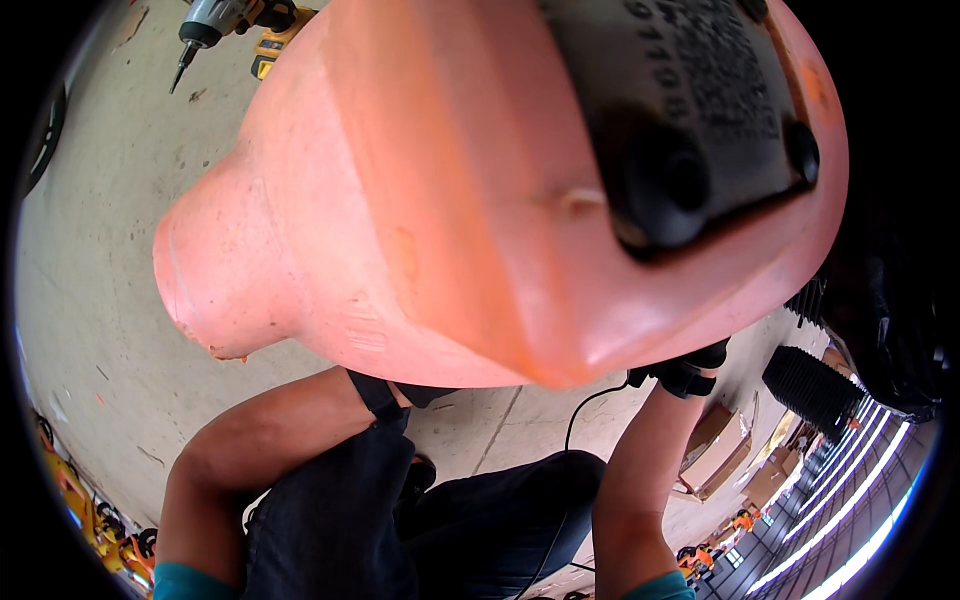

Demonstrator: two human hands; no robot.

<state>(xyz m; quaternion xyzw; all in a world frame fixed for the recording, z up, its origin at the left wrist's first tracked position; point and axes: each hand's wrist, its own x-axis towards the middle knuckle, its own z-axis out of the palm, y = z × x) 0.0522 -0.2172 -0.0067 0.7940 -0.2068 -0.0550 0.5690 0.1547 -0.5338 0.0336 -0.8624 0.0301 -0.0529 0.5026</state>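
Note:
A large hollow-looking plastic housing (430, 200), faded orange-pink with a round neck at its left end, fills most of the head view close up. On its upper right face sits a dark plate (720, 110) with printed marks, held by black bolts. Both my forearms reach up from the lower edge and pass beneath the housing. Only the dark gloved edge of my left hand (430, 393) shows under it. My right hand (706, 358), also in dark covering, is at its lower right edge; its fingers are hidden. Whether either hand grips the housing cannot be seen.
A cordless driver (215, 22) with a long bit lies on the concrete floor (110, 240) at upper left. Black ribbed parts (812, 385) and cardboard boxes (718, 450) are at the right. A thin black cable (568, 430) runs down past my knees.

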